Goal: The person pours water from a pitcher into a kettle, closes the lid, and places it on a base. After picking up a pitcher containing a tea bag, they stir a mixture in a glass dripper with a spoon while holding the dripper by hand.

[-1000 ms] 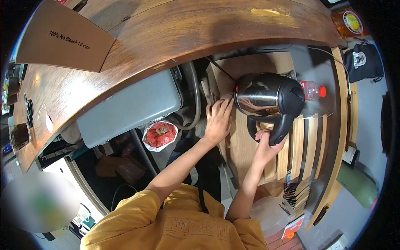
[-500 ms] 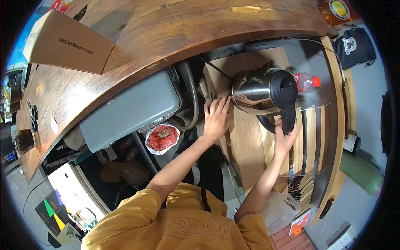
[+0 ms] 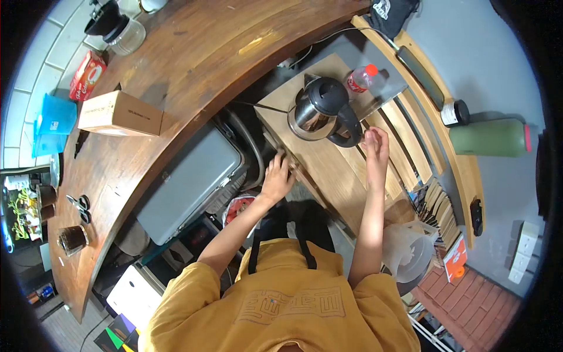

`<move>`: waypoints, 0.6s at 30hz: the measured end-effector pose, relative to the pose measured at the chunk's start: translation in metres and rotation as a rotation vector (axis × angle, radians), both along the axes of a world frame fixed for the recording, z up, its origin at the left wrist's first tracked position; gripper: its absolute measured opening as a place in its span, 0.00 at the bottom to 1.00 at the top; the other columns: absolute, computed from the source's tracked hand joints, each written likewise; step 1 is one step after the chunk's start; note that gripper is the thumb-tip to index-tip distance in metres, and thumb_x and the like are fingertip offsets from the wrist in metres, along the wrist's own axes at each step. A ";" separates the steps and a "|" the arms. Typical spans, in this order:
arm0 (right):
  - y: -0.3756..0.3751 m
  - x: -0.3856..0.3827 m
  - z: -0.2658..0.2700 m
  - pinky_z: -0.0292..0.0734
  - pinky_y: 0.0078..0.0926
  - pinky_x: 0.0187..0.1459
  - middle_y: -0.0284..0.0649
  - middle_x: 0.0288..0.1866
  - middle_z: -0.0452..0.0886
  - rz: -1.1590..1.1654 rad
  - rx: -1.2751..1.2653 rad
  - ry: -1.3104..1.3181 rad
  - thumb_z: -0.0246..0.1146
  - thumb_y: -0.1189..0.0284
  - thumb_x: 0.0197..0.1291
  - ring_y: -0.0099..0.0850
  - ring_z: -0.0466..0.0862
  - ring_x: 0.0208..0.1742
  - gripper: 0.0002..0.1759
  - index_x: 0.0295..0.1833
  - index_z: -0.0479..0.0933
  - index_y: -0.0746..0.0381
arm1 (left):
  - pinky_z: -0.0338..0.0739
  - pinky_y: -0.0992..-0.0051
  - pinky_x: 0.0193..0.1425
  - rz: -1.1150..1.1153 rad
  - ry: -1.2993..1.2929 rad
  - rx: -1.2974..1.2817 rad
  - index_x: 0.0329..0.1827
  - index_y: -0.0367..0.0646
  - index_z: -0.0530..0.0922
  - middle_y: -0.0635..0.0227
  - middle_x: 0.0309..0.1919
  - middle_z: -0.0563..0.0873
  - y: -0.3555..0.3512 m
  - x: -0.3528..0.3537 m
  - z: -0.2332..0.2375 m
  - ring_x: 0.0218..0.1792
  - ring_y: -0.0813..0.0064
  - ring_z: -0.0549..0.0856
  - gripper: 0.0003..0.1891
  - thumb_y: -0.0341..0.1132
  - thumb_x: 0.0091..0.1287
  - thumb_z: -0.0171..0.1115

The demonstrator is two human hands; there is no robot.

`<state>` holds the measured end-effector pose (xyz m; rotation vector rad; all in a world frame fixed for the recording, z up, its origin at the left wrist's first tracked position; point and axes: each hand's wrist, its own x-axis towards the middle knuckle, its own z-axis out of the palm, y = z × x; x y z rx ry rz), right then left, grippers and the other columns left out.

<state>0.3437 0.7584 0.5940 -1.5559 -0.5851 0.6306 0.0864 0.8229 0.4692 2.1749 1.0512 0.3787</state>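
Curved wooden counter [image 3: 193,64] sweeping round, and tucked inside it a low pale wooden table [image 3: 328,170]. There's the steel kettle [image 3: 316,108], black lid on, standing upright at the table's far end, a red-capped bottle [image 3: 360,79] just beside it. Right hand [image 3: 375,144] is right next to the kettle's black handle [image 3: 347,134], fingers loose and not clasped round it (contact too close to call). Left hand [image 3: 277,179] lies flat, fingers spread, on the table's near-left edge, holding nothing. Cardboard box [image 3: 120,113] sits back on the counter.
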 end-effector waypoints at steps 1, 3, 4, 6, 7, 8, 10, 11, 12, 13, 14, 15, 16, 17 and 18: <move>0.005 -0.002 0.001 0.73 0.29 0.61 0.42 0.59 0.76 -0.023 -0.023 -0.033 0.66 0.59 0.72 0.30 0.77 0.59 0.24 0.63 0.71 0.63 | 0.70 0.53 0.71 -0.029 0.020 -0.007 0.71 0.40 0.70 0.51 0.71 0.67 -0.006 -0.009 0.001 0.67 0.44 0.72 0.30 0.37 0.67 0.67; 0.014 -0.003 0.000 0.73 0.31 0.60 0.43 0.60 0.75 -0.054 -0.016 -0.101 0.66 0.61 0.72 0.32 0.77 0.60 0.22 0.62 0.73 0.63 | 0.71 0.55 0.70 -0.081 0.043 -0.051 0.66 0.39 0.75 0.51 0.68 0.71 -0.018 -0.026 -0.001 0.65 0.44 0.74 0.25 0.38 0.67 0.67; 0.015 -0.010 0.008 0.73 0.31 0.60 0.43 0.60 0.75 -0.069 -0.008 -0.094 0.66 0.61 0.72 0.32 0.77 0.60 0.22 0.62 0.73 0.63 | 0.72 0.55 0.70 -0.106 0.045 -0.087 0.63 0.38 0.77 0.50 0.66 0.73 -0.022 -0.034 -0.002 0.64 0.45 0.75 0.23 0.39 0.68 0.66; 0.015 -0.027 0.030 0.72 0.34 0.60 0.44 0.58 0.74 -0.165 -0.052 -0.430 0.66 0.63 0.71 0.37 0.77 0.59 0.21 0.61 0.72 0.62 | 0.74 0.55 0.66 -0.166 0.004 -0.206 0.58 0.37 0.80 0.51 0.57 0.80 -0.026 -0.046 0.001 0.59 0.46 0.80 0.19 0.40 0.70 0.64; 0.010 -0.041 0.047 0.72 0.37 0.59 0.45 0.54 0.74 -0.165 -0.039 -0.499 0.66 0.66 0.70 0.41 0.77 0.59 0.18 0.60 0.73 0.62 | 0.76 0.56 0.64 -0.184 -0.024 -0.236 0.58 0.36 0.80 0.50 0.55 0.81 -0.028 -0.049 0.004 0.56 0.46 0.81 0.19 0.40 0.70 0.64; 0.002 -0.055 0.063 0.72 0.37 0.59 0.45 0.54 0.74 -0.191 -0.042 -0.493 0.66 0.66 0.70 0.41 0.77 0.59 0.18 0.60 0.73 0.62 | 0.77 0.56 0.62 -0.205 -0.053 -0.267 0.57 0.35 0.80 0.49 0.53 0.83 -0.030 -0.049 0.007 0.54 0.47 0.83 0.18 0.40 0.71 0.63; -0.017 -0.078 0.085 0.71 0.39 0.60 0.46 0.52 0.72 -0.015 -0.080 -0.592 0.64 0.70 0.70 0.43 0.76 0.59 0.16 0.58 0.72 0.63 | 0.78 0.58 0.60 -0.240 -0.065 -0.336 0.57 0.34 0.81 0.48 0.53 0.83 -0.033 -0.042 0.029 0.52 0.48 0.85 0.19 0.40 0.72 0.63; -0.029 -0.085 0.085 0.71 0.41 0.60 0.47 0.51 0.72 0.037 -0.091 -0.603 0.64 0.71 0.69 0.44 0.76 0.58 0.15 0.57 0.72 0.63 | 0.80 0.59 0.57 -0.248 -0.084 -0.409 0.57 0.33 0.81 0.48 0.53 0.84 -0.034 -0.037 0.042 0.50 0.50 0.86 0.19 0.40 0.72 0.63; -0.042 -0.091 0.085 0.71 0.42 0.60 0.48 0.51 0.71 0.088 -0.103 -0.614 0.63 0.72 0.69 0.45 0.76 0.58 0.14 0.56 0.72 0.64 | 0.80 0.59 0.57 -0.280 -0.079 -0.409 0.57 0.33 0.81 0.48 0.53 0.84 -0.034 -0.031 0.050 0.50 0.50 0.86 0.19 0.40 0.72 0.63; -0.055 -0.097 0.086 0.71 0.43 0.60 0.49 0.51 0.71 0.102 -0.117 -0.662 0.63 0.74 0.68 0.46 0.76 0.57 0.14 0.56 0.72 0.64 | 0.81 0.60 0.55 -0.304 -0.079 -0.475 0.57 0.32 0.80 0.48 0.52 0.84 -0.034 -0.023 0.058 0.48 0.51 0.87 0.19 0.40 0.72 0.63; -0.069 -0.101 0.089 0.73 0.41 0.58 0.49 0.51 0.71 0.101 -0.101 -0.656 0.63 0.74 0.67 0.47 0.77 0.55 0.13 0.55 0.73 0.64 | 0.81 0.62 0.52 -0.332 -0.074 -0.544 0.57 0.32 0.80 0.48 0.51 0.85 -0.035 -0.014 0.064 0.46 0.53 0.88 0.20 0.40 0.72 0.64; -0.083 -0.105 0.095 0.74 0.41 0.57 0.49 0.51 0.72 0.105 -0.099 -0.636 0.64 0.75 0.66 0.47 0.78 0.54 0.14 0.55 0.74 0.64 | 0.82 0.64 0.49 -0.362 -0.096 -0.508 0.58 0.32 0.80 0.49 0.51 0.86 -0.038 -0.007 0.068 0.43 0.57 0.89 0.20 0.40 0.72 0.64; -0.099 -0.106 0.101 0.75 0.41 0.56 0.48 0.51 0.73 0.103 -0.098 -0.614 0.65 0.75 0.66 0.47 0.79 0.53 0.14 0.55 0.75 0.63 | 0.80 0.68 0.57 -0.340 -0.055 -0.599 0.59 0.35 0.81 0.53 0.49 0.88 -0.041 0.002 0.078 0.51 0.66 0.88 0.17 0.39 0.76 0.62; -0.115 -0.105 0.104 0.75 0.41 0.56 0.48 0.51 0.73 0.055 -0.120 -0.611 0.65 0.75 0.66 0.47 0.79 0.53 0.14 0.55 0.75 0.63 | 0.81 0.67 0.53 -0.368 -0.068 -0.620 0.59 0.34 0.81 0.53 0.50 0.88 -0.044 0.010 0.078 0.48 0.65 0.88 0.18 0.40 0.75 0.62; -0.133 -0.104 0.106 0.76 0.40 0.55 0.48 0.50 0.74 0.025 -0.145 -0.649 0.65 0.76 0.65 0.46 0.80 0.53 0.13 0.55 0.75 0.63 | 0.82 0.67 0.50 -0.397 -0.080 -0.644 0.60 0.34 0.81 0.52 0.51 0.88 -0.047 0.018 0.077 0.45 0.65 0.89 0.19 0.41 0.75 0.63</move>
